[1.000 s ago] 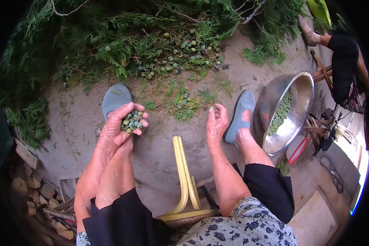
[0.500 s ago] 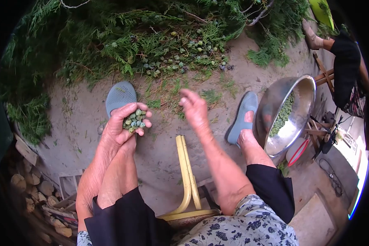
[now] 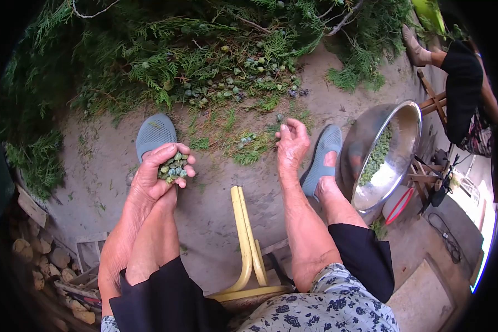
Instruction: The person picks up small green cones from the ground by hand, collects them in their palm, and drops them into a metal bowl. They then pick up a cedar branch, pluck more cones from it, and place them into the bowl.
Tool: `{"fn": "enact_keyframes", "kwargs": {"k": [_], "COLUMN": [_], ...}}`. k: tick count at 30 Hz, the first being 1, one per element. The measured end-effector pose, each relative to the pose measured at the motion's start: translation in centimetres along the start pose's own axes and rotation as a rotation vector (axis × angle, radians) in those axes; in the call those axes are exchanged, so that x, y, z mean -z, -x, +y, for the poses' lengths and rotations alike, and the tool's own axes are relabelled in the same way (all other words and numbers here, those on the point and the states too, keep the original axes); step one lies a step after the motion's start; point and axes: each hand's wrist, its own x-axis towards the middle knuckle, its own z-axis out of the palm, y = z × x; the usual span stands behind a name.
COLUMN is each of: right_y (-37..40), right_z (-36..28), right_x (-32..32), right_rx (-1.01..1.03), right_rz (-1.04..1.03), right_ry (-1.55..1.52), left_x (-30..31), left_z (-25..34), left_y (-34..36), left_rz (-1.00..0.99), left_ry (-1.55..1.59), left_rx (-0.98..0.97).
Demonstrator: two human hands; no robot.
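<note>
In the head view, my left hand (image 3: 155, 171) is cupped around a heap of small blue-green cypress cones (image 3: 173, 169), its wrist close by my left knee. My right hand (image 3: 293, 149) hovers over the ground near my right shoe, fingers curled in, and a small cypress cone (image 3: 280, 118) shows at the thumb tip. Under and left of this hand, cut green sprigs (image 3: 249, 150) with a few cones lie on the ground. Farther off, more loose cones (image 3: 205, 93) are scattered along the edge of the cut cypress branches (image 3: 149, 61).
A steel basin (image 3: 362, 133) partly filled with green cones tilts at my right, beside my shoe (image 3: 322, 160). A yellow metal stool frame (image 3: 243, 238) stands between my legs. Firewood (image 3: 61, 257) is stacked at lower left. Another person's leg (image 3: 465, 83) is at far right.
My right hand has swung to the right, away from the middle, uncovering sprigs and cones on the ground. The left hand keeps its cupped hold. The whole view has shifted slightly.
</note>
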Motion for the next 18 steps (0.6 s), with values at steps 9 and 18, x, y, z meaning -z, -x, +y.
{"fn": "enact_keyframes", "kwargs": {"k": [9, 18], "right_y": [-0.3, 3.4], "right_z": [0.2, 0.5], "right_x": [0.0, -0.9], "right_rx": [0.253, 0.368], "right_rz": [-0.094, -0.313], "right_ry": [0.308, 0.439], "left_x": [0.4, -0.1], "left_z": [0.0, 0.0], "left_y": [-0.1, -0.1], "left_rz": [-0.028, 0.012], "left_ry": [0.028, 0.004], "left_rx": [0.013, 0.014]}}
